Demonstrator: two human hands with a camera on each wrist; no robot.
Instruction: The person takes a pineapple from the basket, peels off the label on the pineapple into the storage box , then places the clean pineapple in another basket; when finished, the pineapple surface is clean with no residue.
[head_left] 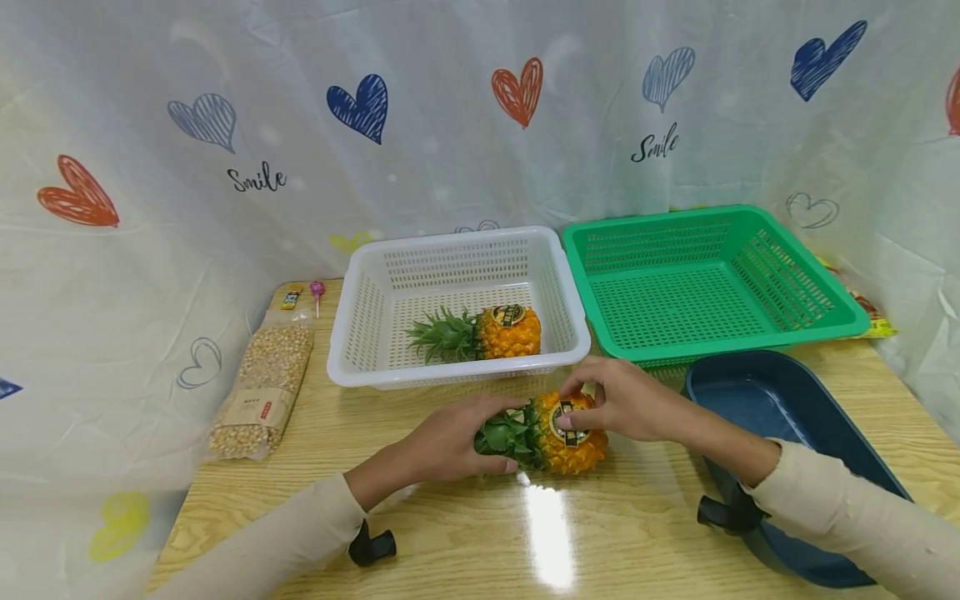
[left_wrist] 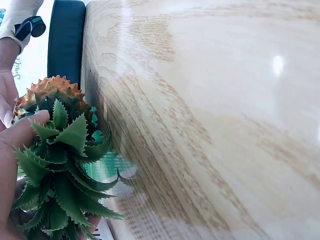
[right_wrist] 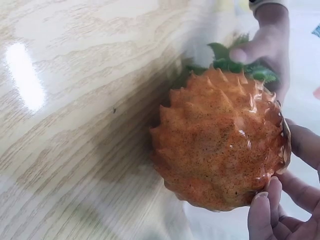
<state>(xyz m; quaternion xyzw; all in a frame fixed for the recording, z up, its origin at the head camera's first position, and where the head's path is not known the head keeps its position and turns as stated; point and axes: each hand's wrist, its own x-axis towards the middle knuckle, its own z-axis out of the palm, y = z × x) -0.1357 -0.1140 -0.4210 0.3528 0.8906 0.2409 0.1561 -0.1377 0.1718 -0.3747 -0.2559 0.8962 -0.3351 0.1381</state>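
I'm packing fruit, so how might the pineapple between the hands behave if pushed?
The pineapple might roll, being rounded beyond its leafy crown, which looks thin-bladed and probably flexes. Its knobby skin should resist slipping.

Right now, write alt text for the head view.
A left hand grips a pineapple by its leaves while the right hand touches its label. On the table behind sit a white basket holding another pineapple and a green basket; a dark tub sits to the right.

Bag of kernels, lollipop left of white basket; green basket behind dark blue tub.
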